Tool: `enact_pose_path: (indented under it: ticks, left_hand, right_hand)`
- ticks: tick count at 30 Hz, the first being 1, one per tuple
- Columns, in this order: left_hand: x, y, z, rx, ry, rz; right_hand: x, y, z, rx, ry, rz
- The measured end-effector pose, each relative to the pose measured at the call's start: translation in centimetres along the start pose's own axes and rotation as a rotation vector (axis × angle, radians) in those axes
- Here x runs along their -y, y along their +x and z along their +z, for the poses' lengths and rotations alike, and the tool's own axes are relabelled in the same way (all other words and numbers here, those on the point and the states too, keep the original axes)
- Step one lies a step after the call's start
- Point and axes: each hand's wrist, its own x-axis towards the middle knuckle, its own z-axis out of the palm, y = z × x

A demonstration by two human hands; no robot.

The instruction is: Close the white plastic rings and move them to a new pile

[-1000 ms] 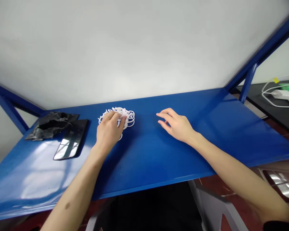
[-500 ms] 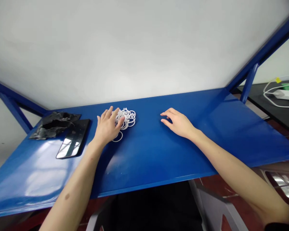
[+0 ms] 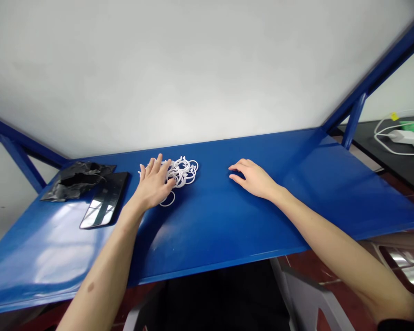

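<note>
Your left hand (image 3: 153, 185), fingers splayed and clasping nothing visible, is nearer, over part of the pile of thin white plastic-looking rings (image 3: 183, 172) extending rightward toward your half-curled, empty right hand (image 3: 254, 178), well apart.

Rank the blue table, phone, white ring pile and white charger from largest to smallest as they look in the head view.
1. Blue table
2. Phone and white ring pile: unsure, since the left hand hides part of the pile
3. White charger
</note>
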Motion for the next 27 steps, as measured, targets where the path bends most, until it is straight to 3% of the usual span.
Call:
enact_pose_path:
  ticks: [4, 12, 21, 27]
  left_hand:
    - [-0.8, -0.3, 0.4, -0.056, 0.013, 0.147]
    - [-2.9, -0.8, 0.7, -0.001, 0.164, 0.21]
    - [-3.0, -0.3, 1.0, -0.039, 0.181, 0.079]
    - [-2.8, -0.4, 1.2, -0.037, 0.148, 0.124]
  right_hand:
    - [0.0, 0.1, 0.1, 0.01, 0.001, -0.005]
    - [0.1, 0.1, -0.1, 0.02, 0.003, -0.012]
    - [-0.1, 0.0, 0.0, 0.027, -0.001, -0.006]
    - [-0.2, -0.1, 0.0, 0.026, 0.007, -0.002]
